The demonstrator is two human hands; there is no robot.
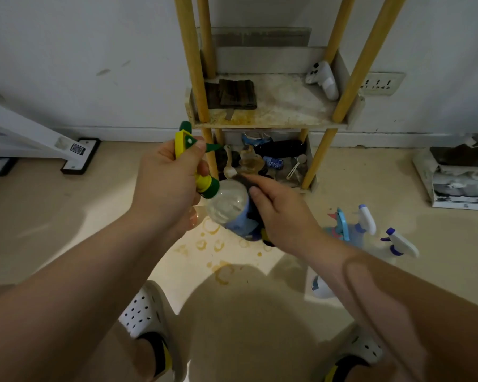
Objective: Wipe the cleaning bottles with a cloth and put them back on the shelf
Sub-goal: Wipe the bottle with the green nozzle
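My left hand (169,177) grips the yellow-and-green trigger head of a clear spray bottle (228,205), which is tilted in the air in front of the shelf (271,121). My right hand (282,216) presses a dark cloth (253,213) against the bottle's blue-labelled body. Most of the cloth is hidden under my fingers. On the floor to the right lie a blue spray bottle (345,230) and two bottles with white trigger heads (367,219) (403,244). Another white bottle (320,288) lies by my right forearm.
The shelf has yellow posts (193,64) and a stained board holding a dark block (235,93) and a white game controller (324,78). Its lower tier is packed with clutter (262,161). Brown ring stains (213,244) mark the floor. A white frame (75,155) stands left, papers (461,188) right.
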